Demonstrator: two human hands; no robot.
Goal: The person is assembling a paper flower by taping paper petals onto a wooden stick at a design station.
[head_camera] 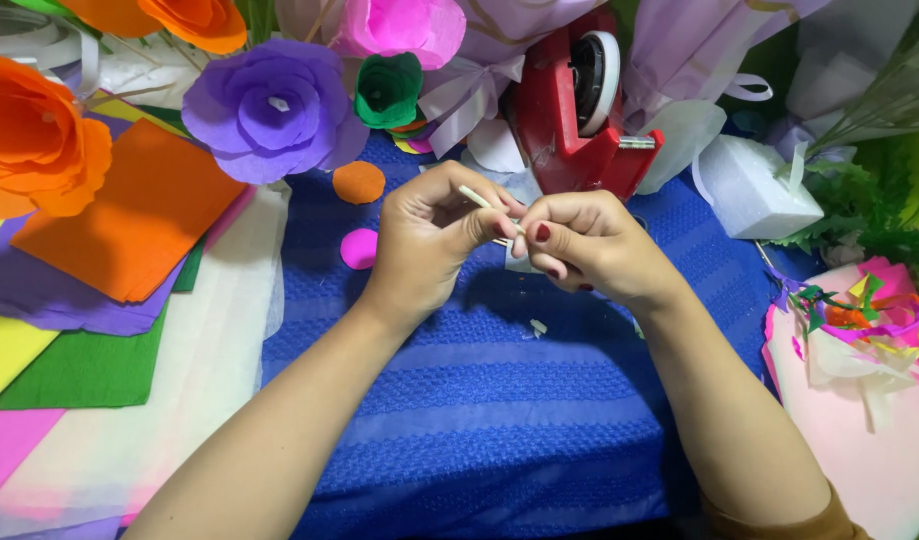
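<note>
Left hand (430, 235): closed around a thin pale wooden stick (477, 197), thumb and forefinger pinching it near the upper end, the stick slanting up and to the left out of the fist
Right hand (580, 240): fingertips pressed together against the left thumb, pinching at the stick's lower part, where a small pale scrap shows just beneath the knuckles (tape or paper, I cannot tell which)
Where the stick is: held in the air between both hands, above the blue knitted cloth (500, 420), just in front of the red tape dispenser (570, 110)
How it should handle: very light, stiff but slender, so likely to snap if bent; smooth enough to roll between the fingers
Where to hold: close to the working point, both pinches near each other, so the thin shaft gets little leverage
Around: purple paper flower (275, 105) and a small green one (388, 88) behind the hands; orange round cutout (360, 182) and pink round cutout (359, 248) on the cloth, left of the left hand; stacked coloured paper sheets (130, 225) at far left; white foam block (755, 185) to the right
</note>
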